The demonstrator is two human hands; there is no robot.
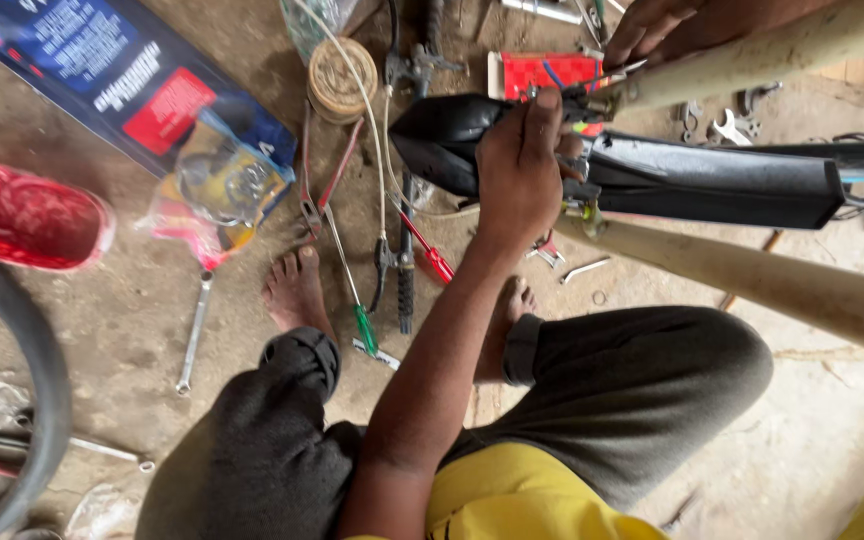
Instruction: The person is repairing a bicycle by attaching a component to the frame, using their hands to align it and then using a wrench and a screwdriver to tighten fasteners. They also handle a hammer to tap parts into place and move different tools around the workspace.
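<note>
Fingers of the left hand (517,170) are gripping fittings at the black mudguard (712,180); right hand (652,25) is clasping the cream frame tube (752,60). Fastening appears underway; steady alignment needed.

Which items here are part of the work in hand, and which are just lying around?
In hand:
left hand gripping the black mudguard
right hand on the cream frame tube

Lying about:
red-handled screwdriver
green-handled screwdriver
spanner
red tub
blue box
tyre
</note>
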